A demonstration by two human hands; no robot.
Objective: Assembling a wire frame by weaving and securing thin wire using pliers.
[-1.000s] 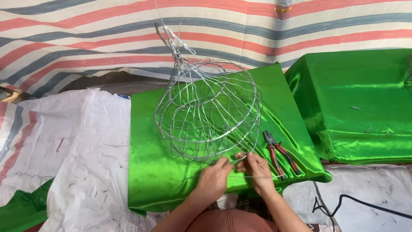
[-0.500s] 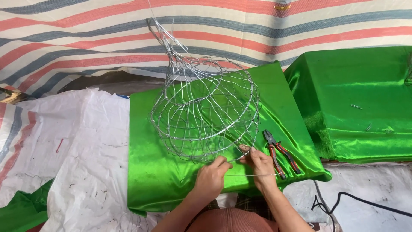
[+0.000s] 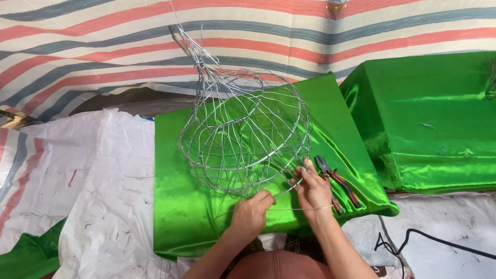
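Head view: two hands, left [image 3: 251, 213] and right [image 3: 311, 187], pinching one wire frame [image 3: 245, 134]; one pair of pliers [image 3: 336, 181] nearby.

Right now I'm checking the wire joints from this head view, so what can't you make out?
- Joint under the fingertips: the right hand and left hand cover where they meet the wire frame.
- Loose wire: too thin to trace its ends.
- Pliers: handles partly behind the right hand.
- Black cable: cut off by the right edge.
- Small bits on the green box: too small to identify.
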